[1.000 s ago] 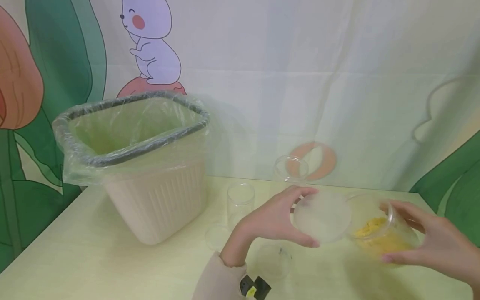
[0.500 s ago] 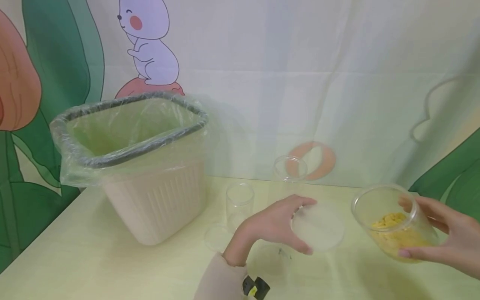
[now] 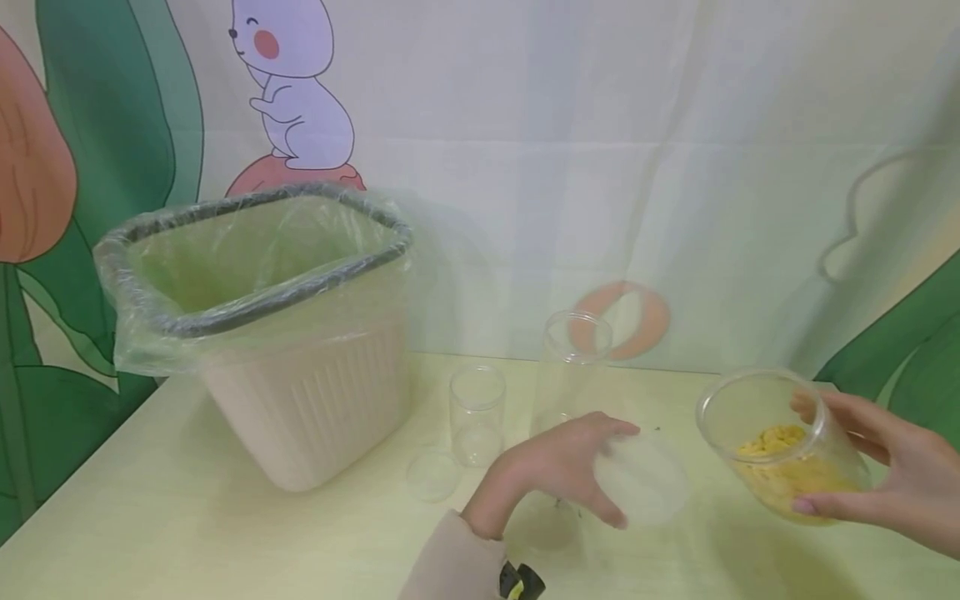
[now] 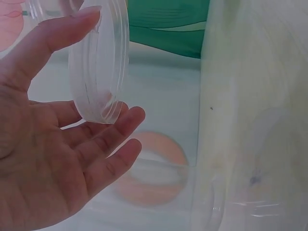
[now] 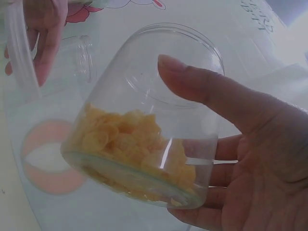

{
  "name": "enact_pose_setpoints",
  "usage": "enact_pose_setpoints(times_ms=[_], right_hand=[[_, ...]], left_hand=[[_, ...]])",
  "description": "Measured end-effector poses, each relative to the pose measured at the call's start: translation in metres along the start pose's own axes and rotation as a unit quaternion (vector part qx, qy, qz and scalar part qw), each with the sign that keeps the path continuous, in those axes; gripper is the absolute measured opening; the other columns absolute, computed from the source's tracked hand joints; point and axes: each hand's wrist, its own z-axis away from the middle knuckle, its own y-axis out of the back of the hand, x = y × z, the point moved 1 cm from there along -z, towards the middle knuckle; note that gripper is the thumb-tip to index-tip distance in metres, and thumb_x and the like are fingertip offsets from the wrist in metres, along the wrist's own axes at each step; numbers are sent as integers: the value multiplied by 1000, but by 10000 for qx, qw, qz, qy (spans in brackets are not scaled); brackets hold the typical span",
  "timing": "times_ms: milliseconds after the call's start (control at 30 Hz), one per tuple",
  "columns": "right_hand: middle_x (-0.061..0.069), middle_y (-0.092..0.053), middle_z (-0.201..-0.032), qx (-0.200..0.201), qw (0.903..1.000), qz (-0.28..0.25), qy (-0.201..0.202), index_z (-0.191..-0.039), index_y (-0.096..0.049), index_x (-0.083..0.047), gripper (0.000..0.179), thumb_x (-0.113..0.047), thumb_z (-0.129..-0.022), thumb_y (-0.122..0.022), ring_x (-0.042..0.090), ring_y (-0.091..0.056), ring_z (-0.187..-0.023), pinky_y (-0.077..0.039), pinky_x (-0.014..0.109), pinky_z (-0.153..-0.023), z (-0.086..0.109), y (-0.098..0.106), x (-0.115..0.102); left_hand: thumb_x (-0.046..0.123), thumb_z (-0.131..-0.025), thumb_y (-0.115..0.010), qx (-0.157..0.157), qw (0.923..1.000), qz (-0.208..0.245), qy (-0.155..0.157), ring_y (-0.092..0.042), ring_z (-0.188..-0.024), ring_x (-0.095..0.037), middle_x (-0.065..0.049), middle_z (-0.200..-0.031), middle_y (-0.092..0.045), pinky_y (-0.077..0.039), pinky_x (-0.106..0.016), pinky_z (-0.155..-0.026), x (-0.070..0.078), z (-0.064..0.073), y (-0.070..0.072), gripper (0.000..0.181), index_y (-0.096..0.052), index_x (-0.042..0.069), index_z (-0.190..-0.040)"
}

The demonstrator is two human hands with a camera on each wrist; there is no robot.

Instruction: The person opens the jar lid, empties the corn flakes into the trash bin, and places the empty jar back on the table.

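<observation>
My left hand [image 3: 566, 467] holds a round translucent lid [image 3: 643, 479] by its edge, thumb on one side and fingers on the other. In the left wrist view the lid [image 4: 98, 72] is seen nearly edge-on. Over at the right, my right hand [image 3: 896, 467] grips a clear jar [image 3: 720, 417], which is tilted with its open mouth toward the left. Yellow flakes, which look like cornflakes [image 5: 125, 137], lie in its lower part. A gap separates lid and jar. Both hands are above the table [image 3: 300, 550].
A bag-lined waste bin [image 3: 315, 400] stands at the left. Toward the back are a small clear jar [image 3: 477, 425] and a taller clear jar [image 3: 573, 375], both upright. One clear lid [image 3: 433, 475] lies by the small jar. Behind the table hangs a printed curtain [image 3: 480, 250].
The jar of flakes has moved right, away from the lid, which overlapped its rim in view a second ago. My left hand has sunk slightly with the lid, which now lies flatter.
</observation>
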Motion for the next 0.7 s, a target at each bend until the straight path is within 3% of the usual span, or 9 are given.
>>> enact_pose_setpoints(times_ms=[100,167,267,400,467,533,567,633,700], right_hand=[[-6,-51,-114,-107,9996,190,-187,-133,-41,-6,96,-17,-50,-88,-13,-44,-89,-51,35,-67,0,0,-2],[-11,-50,-114,-141,9995,183,-203,-134,-41,-5,96,-17,-51,-88,-14,-44,-89,-47,53,-68,0,0,-3],[-30,-41,-109,-148,9997,116,-166,-134,-41,-7,96,-17,-51,-88,-25,-29,-88,-45,53,-71,1,0,-3],[-42,-34,-106,-175,9997,93,-129,-134,-42,-9,94,-17,-52,-88,-28,-28,-90,-45,27,-72,1,-1,-3],[-41,-35,-107,-209,9996,117,-146,-134,-42,-10,94,-18,-52,-88,-28,-27,-90,-45,36,-73,1,-1,-2],[-25,-48,-116,-255,9994,161,-186,-134,-40,-8,95,-18,-53,-88,-14,-46,-95,-44,46,-75,0,-1,-3],[-19,-49,-117,-263,9994,149,-188,-135,-40,-7,95,-18,-53,-87,-13,-46,-95,-42,52,-75,0,-1,-3],[6,-53,-121,-317,9990,214,-235,-135,-38,-5,97,-18,-53,-87,13,-56,-101,-39,59,-71,-1,-2,-4],[22,-51,-122,-338,9990,173,-227,-136,-37,-4,98,-17,-53,-87,13,-56,-100,-38,61,-72,-1,-2,-3]], left_hand=[[28,-60,-85,-89,9999,0,53,-46,-108,-4,5,-127,-45,-38,-17,-90,-1,-2,-4,89,-40,18,-137],[28,-60,-84,-150,9999,-57,58,-47,-108,-4,5,-128,-45,-38,-17,-90,-2,-3,-6,88,-40,17,-136],[28,-61,-84,-241,9996,-144,50,-48,-108,-5,4,-127,-47,-38,-15,-88,-3,-4,-10,85,-43,16,-134],[25,-63,-83,-363,9992,-151,108,-52,-104,-4,6,-122,-51,-40,-12,-81,-4,-6,-15,75,-49,13,-129],[23,-64,-82,-445,9985,-212,223,-54,-101,-3,6,-120,-53,-41,-11,-77,-3,-7,-18,71,-50,13,-127],[23,-64,-82,-517,9974,-384,335,-54,-101,-2,7,-118,-53,-41,-11,-76,-3,-8,-20,70,-51,14,-127],[23,-64,-82,-563,9966,-458,383,-54,-101,-2,8,-118,-53,-41,-11,-75,-2,-8,-20,71,-51,14,-127],[23,-64,-82,-637,9955,-530,455,-54,-100,-2,8,-117,-52,-41,-12,-74,-1,-8,-21,71,-50,15,-127],[24,-64,-82,-686,9952,-523,471,-54,-101,-3,8,-117,-52,-42,-12,-75,-1,-8,-21,72,-50,16,-128]])
